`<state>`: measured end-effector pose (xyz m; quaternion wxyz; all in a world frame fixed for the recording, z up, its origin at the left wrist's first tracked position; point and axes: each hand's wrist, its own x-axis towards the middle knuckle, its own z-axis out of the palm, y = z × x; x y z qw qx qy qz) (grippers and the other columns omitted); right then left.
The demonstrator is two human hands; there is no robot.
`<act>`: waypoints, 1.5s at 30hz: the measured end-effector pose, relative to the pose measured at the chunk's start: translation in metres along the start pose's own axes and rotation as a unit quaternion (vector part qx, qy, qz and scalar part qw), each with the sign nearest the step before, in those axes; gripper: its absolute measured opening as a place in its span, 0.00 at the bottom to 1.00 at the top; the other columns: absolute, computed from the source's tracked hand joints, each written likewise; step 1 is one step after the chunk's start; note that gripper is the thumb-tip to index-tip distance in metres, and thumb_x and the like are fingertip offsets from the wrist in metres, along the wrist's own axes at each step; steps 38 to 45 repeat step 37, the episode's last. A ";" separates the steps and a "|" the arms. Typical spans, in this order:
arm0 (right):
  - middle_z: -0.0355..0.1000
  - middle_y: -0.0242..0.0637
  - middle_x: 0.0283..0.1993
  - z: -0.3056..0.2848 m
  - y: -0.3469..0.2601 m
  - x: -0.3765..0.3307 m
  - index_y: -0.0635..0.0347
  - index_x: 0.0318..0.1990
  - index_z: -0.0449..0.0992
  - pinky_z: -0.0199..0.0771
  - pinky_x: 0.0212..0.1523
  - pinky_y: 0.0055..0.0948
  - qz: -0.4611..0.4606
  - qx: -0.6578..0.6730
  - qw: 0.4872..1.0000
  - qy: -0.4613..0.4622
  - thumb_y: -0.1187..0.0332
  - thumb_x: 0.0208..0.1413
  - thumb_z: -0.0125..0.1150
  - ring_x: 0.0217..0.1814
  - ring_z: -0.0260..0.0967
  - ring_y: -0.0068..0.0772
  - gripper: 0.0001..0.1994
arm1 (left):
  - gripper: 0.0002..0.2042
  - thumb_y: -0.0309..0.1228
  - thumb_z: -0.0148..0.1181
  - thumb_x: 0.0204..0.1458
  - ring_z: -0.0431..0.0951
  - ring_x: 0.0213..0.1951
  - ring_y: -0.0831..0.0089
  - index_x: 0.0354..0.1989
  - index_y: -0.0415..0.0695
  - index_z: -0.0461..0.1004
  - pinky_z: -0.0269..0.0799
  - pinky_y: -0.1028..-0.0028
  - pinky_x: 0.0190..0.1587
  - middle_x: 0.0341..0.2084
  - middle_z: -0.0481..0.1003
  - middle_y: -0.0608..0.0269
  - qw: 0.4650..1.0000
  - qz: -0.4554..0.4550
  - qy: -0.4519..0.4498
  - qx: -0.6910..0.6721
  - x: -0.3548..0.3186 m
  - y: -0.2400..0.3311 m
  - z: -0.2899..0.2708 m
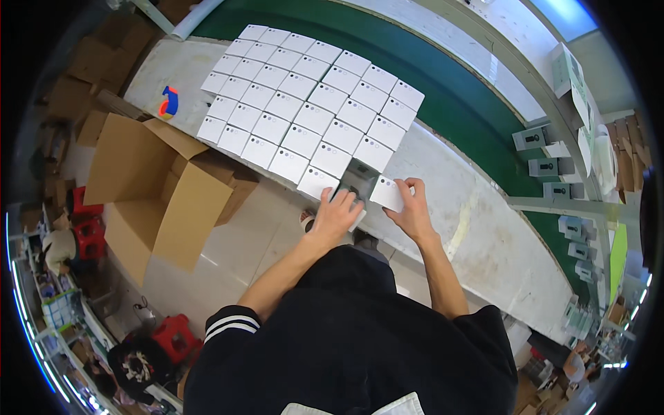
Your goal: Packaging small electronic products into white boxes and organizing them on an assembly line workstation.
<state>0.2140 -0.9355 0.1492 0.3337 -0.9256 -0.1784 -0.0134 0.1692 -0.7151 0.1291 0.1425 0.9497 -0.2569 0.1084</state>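
Note:
Rows of small white boxes (283,104) stand packed together on the pale worktop, each top marked with small dark dots. My right hand (413,213) grips one white box (387,194) between thumb and fingers, just right of the block's near corner. Bent over a box at that corner is my left hand (335,218), fingers curled. A white edge (357,220) of that box shows beside its fingertips; most of it is covered. Between the two hands a grey box side (357,176) with a dark picture faces up toward me.
An open brown carton (155,187) stands left of the worktop (477,221). A blue and orange tape dispenser (168,102) lies at its far left. A green belt (456,90) runs behind the boxes. Several grey boxes (543,167) line a shelf at right. Red stools (174,339) stand lower left.

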 end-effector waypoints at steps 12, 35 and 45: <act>0.61 0.49 0.50 0.036 -0.038 0.015 0.63 0.54 0.70 0.70 0.50 0.39 0.068 0.020 0.993 0.093 0.65 0.37 0.77 0.52 0.63 0.48 0.33 | 0.22 0.29 0.53 0.50 0.60 0.62 0.57 0.56 0.53 0.69 0.55 0.53 0.55 0.62 0.58 0.44 0.996 0.000 0.079 -0.037 -0.018 -0.021 0.021; 0.77 0.41 0.36 0.105 0.082 0.050 0.66 0.42 0.77 0.73 0.37 0.31 0.414 0.224 0.846 0.251 0.65 0.59 0.56 0.35 0.72 0.29 0.13 | 0.22 0.33 0.48 0.53 0.62 0.64 0.55 0.59 0.48 0.69 0.55 0.49 0.60 0.60 0.65 0.45 0.994 0.078 -0.013 0.081 0.000 -0.029 0.021; 0.77 0.40 0.35 0.066 0.081 0.076 0.66 0.42 0.77 0.73 0.37 0.30 0.334 0.161 0.873 0.317 0.64 0.59 0.58 0.33 0.72 0.27 0.13 | 0.23 0.33 0.49 0.52 0.63 0.63 0.54 0.59 0.48 0.69 0.55 0.49 0.60 0.60 0.64 0.44 0.992 0.092 -0.017 0.082 0.003 -0.031 0.019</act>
